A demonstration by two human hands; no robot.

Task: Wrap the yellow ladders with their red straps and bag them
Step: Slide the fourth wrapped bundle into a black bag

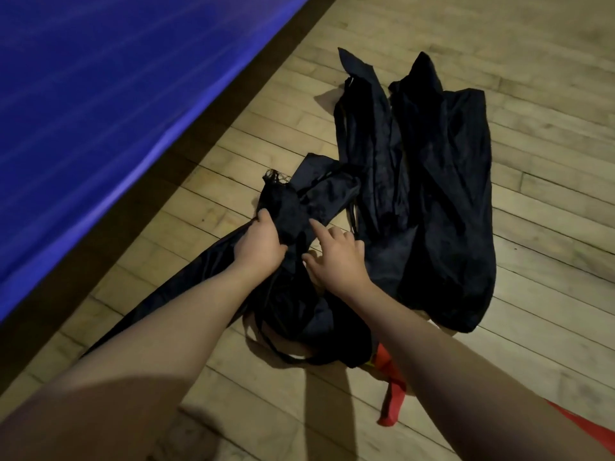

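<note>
A crumpled black fabric bag [309, 314] lies on the wooden floor in front of me. My left hand [259, 242] grips a bunched fold of it, with a bit of black mesh sticking up above the fingers. My right hand [336, 257] rests on the same bag just to the right, forefinger pointing out, fingers loosely spread. A red strap [392, 397] trails out from under the bag's near right edge, with a sliver of yellow beside it. The ladders themselves are hidden.
Two more long black bags [446, 194] lie flat side by side further right and back. A large blue mat [100, 111] fills the left, its dark edge raised above the floor. Bare wooden floorboards [539, 78] surround the bags.
</note>
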